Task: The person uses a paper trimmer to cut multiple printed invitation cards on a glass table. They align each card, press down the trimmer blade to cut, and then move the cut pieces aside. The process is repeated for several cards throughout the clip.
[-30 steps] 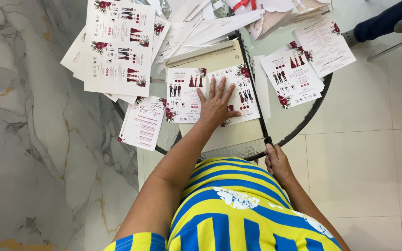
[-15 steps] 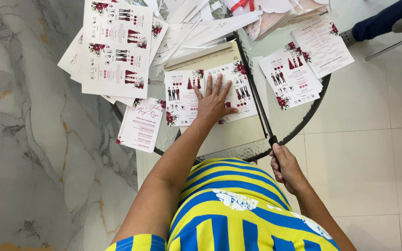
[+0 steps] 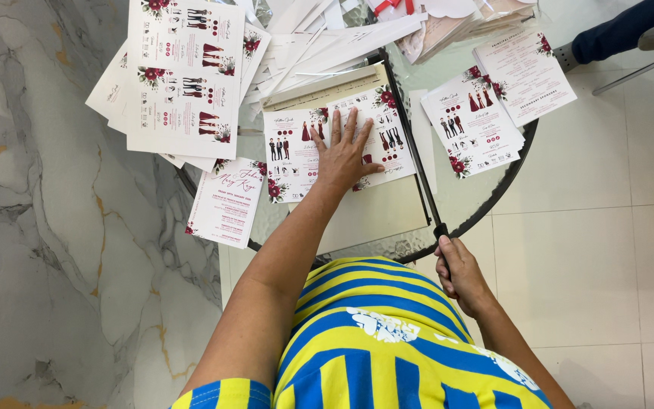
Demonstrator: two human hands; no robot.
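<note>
My left hand [image 3: 347, 155] lies flat, fingers spread, on a white printed sheet [image 3: 293, 151] with red flowers and small figures. The sheet rests on the beige bed of a paper cutter [image 3: 372, 216]. My right hand [image 3: 459, 273] is closed around the black handle of the cutter's long blade arm [image 3: 410, 144], which runs along the sheet's right edge, lowered close to the bed.
The cutter stands on a round glass table [image 3: 509, 182]. Stacks of printed sheets [image 3: 183, 76] lie at the far left, cut cards [image 3: 486, 113] at the right, a single card [image 3: 225, 201] at the left edge. White paper strips [image 3: 327, 38] lie behind. A person's dark sleeve [image 3: 622, 30] shows top right.
My right hand has taken hold of the blade handle and brought the arm down along the sheet's edge. My left hand has stayed pressed on the sheet.
</note>
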